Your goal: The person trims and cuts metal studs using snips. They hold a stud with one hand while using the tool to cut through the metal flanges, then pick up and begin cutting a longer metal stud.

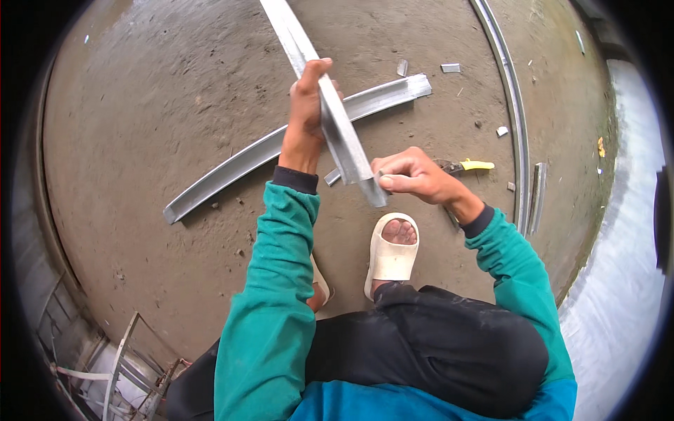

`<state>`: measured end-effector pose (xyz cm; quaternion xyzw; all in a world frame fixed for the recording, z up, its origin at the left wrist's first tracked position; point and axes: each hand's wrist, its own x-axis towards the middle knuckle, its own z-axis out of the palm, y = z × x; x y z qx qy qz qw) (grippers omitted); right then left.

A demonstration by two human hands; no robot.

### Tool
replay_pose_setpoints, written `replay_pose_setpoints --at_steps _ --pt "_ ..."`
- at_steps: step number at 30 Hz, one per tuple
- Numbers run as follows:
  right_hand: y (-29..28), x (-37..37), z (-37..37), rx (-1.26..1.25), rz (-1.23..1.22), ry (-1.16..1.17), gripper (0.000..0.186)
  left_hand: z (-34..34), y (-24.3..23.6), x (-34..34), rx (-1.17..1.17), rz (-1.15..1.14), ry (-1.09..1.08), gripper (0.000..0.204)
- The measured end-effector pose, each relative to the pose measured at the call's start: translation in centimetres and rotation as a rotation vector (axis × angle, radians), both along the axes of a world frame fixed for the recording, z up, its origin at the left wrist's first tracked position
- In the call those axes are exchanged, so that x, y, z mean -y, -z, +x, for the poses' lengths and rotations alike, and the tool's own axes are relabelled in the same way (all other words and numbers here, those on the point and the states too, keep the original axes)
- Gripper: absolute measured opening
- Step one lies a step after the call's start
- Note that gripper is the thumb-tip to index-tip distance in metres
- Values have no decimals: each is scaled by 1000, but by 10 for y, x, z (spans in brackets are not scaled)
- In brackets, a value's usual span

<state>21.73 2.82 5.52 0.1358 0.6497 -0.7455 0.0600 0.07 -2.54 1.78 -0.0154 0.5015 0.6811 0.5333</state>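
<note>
I hold a long silver metal channel (291,28) at a slant in my left hand (309,105), fingers closed round it. My right hand (418,179) pinches the cut lower end of that channel, where a tab of metal sticks out. Another channel (232,168) lies crosswise on the grey floor underneath, with a short strip (331,177) beside the raised piece. Behind my right hand lie snips with yellow handles (477,165), partly hidden by it.
Long channels (516,119) and a shorter length (538,200) lie at the right, with several small offcuts (450,68) scattered about. My sandalled foot (393,263) is below my hands. A metal frame (119,351) stands at lower left, and a pale strip (611,210) edges the right.
</note>
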Motion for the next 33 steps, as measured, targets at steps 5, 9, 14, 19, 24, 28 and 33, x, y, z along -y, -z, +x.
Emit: replay_pose_setpoints --at_steps 5,9,14,19,24,28,33 --pt "-39 21 -12 6 944 -35 20 -3 4 8 -290 -272 -5 30" --pt "-73 57 -33 105 1587 -161 10 5 2 -1 -393 -293 -8 37" --pt "-42 32 -16 -57 976 -34 12 -1 -2 3 -341 -242 54 37" --pt "-4 4 2 -86 79 116 28 -1 -2 -7 -106 -67 69 31" --pt "-43 14 -20 40 520 -14 22 -8 4 -1 -216 -141 58 31" --pt "-76 56 -40 141 1400 -93 15 1 2 -12 -490 -290 31 36" --pt "-56 39 -24 -4 1130 -76 13 4 -11 -7 -439 -314 115 34"
